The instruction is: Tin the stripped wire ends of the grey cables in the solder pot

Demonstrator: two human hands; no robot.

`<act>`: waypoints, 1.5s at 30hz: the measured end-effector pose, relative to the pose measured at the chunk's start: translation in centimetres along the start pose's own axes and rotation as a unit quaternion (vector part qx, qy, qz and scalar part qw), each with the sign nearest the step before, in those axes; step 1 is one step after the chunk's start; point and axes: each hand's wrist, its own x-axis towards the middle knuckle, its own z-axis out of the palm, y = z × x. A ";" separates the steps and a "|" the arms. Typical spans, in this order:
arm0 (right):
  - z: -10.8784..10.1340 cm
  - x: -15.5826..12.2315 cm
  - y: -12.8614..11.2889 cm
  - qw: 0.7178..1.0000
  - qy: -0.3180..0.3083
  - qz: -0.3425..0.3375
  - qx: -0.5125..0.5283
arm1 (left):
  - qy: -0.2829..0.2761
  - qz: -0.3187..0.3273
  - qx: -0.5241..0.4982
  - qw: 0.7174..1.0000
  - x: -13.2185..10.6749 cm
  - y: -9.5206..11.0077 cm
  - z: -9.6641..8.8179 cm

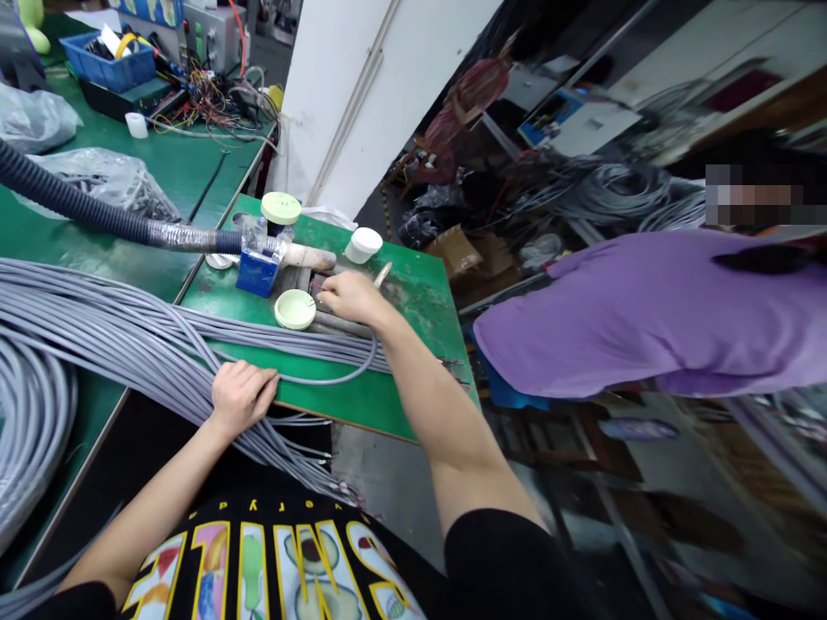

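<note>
My right hand [354,297] is closed in a pinch on the end of a grey cable [336,380]. Thin wire ends poke out from its fingertips beside a shallow cream dish [295,310]. The cable bows round under my right wrist and runs back to my left hand [244,398]. Those left fingers are curled over it at the table's front edge, on top of a thick bundle of grey cables [148,344]. Close beyond my right hand are the pale nozzle of a ribbed hose [310,257] and a blue box [257,272].
White tub [363,245] and a jar with a cream lid [281,207] stand behind on the green table [419,301]. Coiled cables [39,422] lie at left. A blue basket [109,62] sits at back left. To the right is a person in purple [646,319].
</note>
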 end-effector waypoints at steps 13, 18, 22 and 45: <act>3.5 2.6 6.8 0.991 -0.003 0.134 0.030 | 0.003 -0.002 0.003 1.000 -0.2 -0.2 0.1; 4.3 3.3 6.9 0.990 -0.019 0.140 0.025 | 0.004 0.001 0.006 1.000 -0.1 -0.1 0.0; 4.6 3.6 7.0 0.990 -0.032 0.138 0.022 | 0.004 -0.002 0.003 1.000 -0.1 -0.1 0.1; 3.6 1.9 6.6 0.990 0.005 0.131 0.052 | 0.012 0.007 -0.005 1.000 -0.1 0.1 0.1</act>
